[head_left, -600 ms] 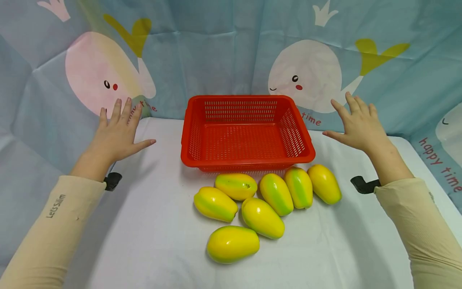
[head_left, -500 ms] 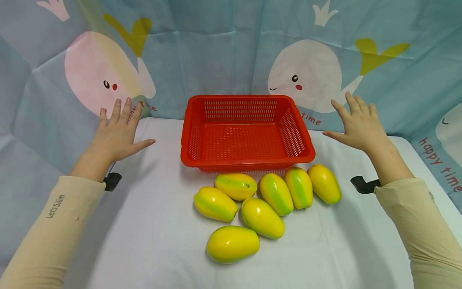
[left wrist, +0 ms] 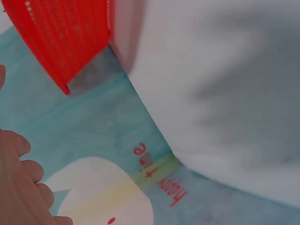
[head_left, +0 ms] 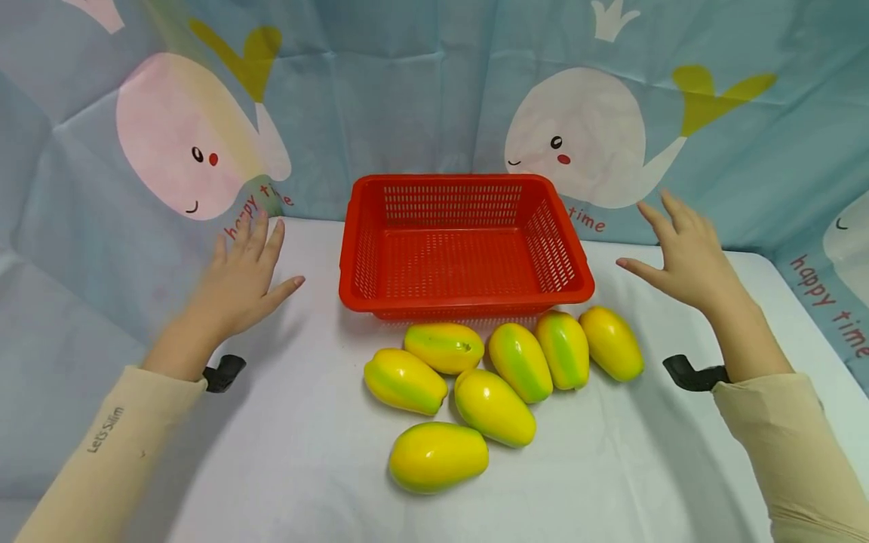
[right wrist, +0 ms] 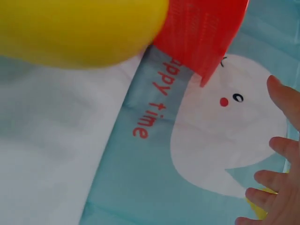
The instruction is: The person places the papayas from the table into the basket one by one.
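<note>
Left grip (head_left: 234, 290) and right grip (head_left: 699, 260) hung released; wrist views cut off the red basket (left wrist: 68, 35) and a blurred yellow fruit (right wrist: 82, 30), probably the rightmost.

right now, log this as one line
red basket: on white cloth | left hand: holding nothing, left of basket | right hand: holding nothing, right of basket | seven yellow-green fruits: on cloth, basket's near side

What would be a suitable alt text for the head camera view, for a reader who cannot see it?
A person's bare left hand and right hand, holding nothing, are on either side of a red rectangular perforated plastic basket. Seven glossy yellow-green oval fruits lie before it on a white cloth, with a blue whale-print fabric backdrop behind.
</note>
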`<state>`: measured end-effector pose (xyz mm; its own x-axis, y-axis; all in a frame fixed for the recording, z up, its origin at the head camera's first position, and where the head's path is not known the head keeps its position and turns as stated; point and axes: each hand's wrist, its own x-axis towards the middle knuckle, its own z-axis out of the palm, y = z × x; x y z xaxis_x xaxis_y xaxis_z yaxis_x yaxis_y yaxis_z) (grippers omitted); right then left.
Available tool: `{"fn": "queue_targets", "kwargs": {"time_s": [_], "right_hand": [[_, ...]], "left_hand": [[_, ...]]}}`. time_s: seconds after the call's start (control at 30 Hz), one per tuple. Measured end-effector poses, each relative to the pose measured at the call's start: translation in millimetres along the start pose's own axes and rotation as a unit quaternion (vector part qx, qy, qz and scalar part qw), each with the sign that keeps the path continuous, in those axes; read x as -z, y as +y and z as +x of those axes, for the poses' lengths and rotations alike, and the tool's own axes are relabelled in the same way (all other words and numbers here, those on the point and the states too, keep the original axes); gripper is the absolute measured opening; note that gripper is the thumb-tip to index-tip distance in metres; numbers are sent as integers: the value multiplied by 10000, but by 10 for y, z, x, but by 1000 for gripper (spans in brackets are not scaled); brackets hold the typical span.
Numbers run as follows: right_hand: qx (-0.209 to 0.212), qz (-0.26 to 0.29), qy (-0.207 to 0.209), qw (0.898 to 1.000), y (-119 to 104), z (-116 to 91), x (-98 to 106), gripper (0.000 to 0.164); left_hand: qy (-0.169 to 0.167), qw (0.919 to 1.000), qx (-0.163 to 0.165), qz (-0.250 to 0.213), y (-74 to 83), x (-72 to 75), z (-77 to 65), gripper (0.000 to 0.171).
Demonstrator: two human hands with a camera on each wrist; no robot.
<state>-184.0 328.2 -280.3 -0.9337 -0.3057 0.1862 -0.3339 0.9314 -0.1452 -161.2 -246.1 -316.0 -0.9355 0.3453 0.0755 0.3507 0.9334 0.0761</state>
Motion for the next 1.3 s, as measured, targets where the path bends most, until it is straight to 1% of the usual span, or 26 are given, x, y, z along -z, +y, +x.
{"fn": "queue_targets", "kwargs": {"time_s": [0.2, 0.3, 0.4, 0.5, 0.7, 0.9, 1.03, 1.3], "right_hand": [[-255, 634, 41, 9977, 4, -233, -97, 84], [-346, 900, -45, 9953, -16, -338, -163, 83], [-410, 1149, -116, 9925, -42, -431, -226, 82], [-485, 1369, -195, 9892, -69, -519, -282, 81], [-544, 1657, -250, 9844, -108, -667, -376, 79], [-583, 1816, -375, 9809, -144, -765, -449, 77], [-609, 1907, -458, 9787, -169, -813, -495, 76], [-542, 1995, -529, 9770, -175, -905, -605, 73]], "left_hand": [[183, 9984, 122, -529, 133, -122, -68, 80], [242, 9963, 225, -796, 202, -197, -77, 79], [275, 9950, 248, -932, 274, -257, -72, 79], [329, 9950, 175, -931, 337, -301, -63, 78], [435, 9938, -7, -1022, 444, -333, -56, 73], [382, 9923, -103, -1170, 544, -353, -14, 71], [377, 9918, -116, -1217, 602, -376, 38, 70], [509, 9915, -89, -1198, 714, -420, 139, 65]]}}
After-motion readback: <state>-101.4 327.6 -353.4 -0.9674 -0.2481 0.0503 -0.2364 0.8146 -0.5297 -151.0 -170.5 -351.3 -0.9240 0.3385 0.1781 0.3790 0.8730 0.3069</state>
